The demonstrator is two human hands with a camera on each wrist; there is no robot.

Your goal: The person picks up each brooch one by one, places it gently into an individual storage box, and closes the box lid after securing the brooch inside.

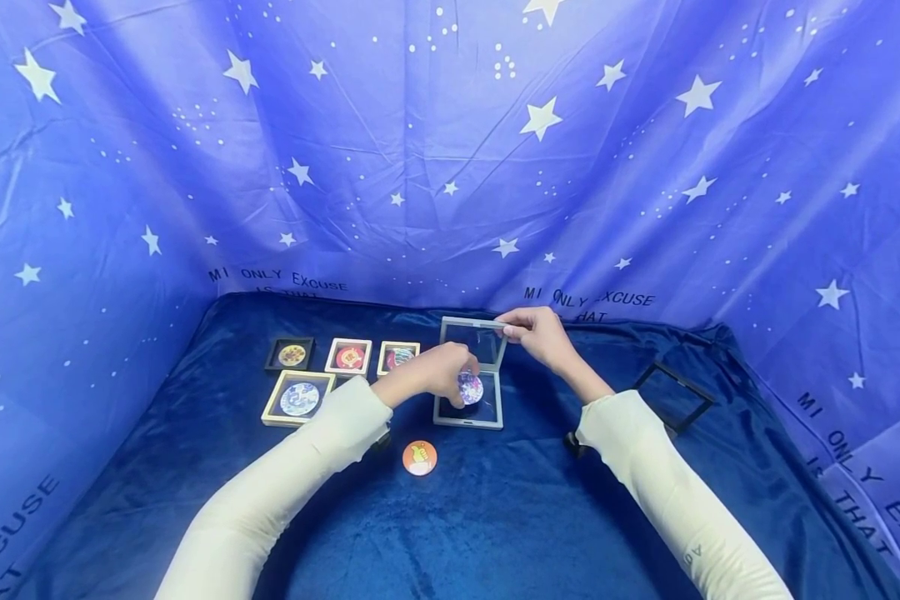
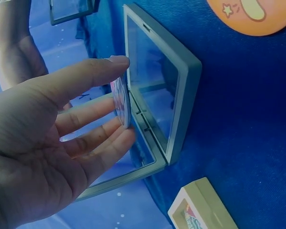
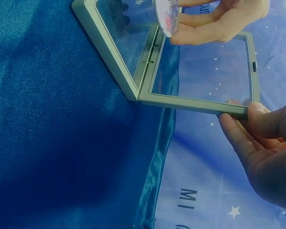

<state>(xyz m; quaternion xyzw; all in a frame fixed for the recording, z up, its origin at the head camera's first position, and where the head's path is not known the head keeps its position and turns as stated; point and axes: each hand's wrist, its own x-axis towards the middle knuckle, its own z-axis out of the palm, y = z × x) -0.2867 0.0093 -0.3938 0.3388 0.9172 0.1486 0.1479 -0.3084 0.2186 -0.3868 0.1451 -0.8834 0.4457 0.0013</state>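
Note:
A grey hinged display frame (image 1: 468, 423) with clear film panels lies opened on the blue cloth, its lid raised toward the back. Between thumb and fingertips, my left hand (image 1: 447, 372) holds a round purple-patterned badge (image 1: 471, 388) just over the lower half. In the left wrist view the badge (image 2: 120, 102) is seen nearly edge-on, apart from the film. With thumb and fingers, my right hand (image 1: 543, 337) pinches the upper right corner of the lid (image 3: 200, 104). An orange round badge (image 1: 420, 458) lies on the cloth in front of the frame.
To the left stand several small framed badges, among them a black frame (image 1: 289, 355), a white one (image 1: 348, 357) and a larger cream one (image 1: 298, 398). A black frame (image 1: 675, 398) rests at the right. Starry blue curtains (image 1: 450, 167) enclose the table's back and sides.

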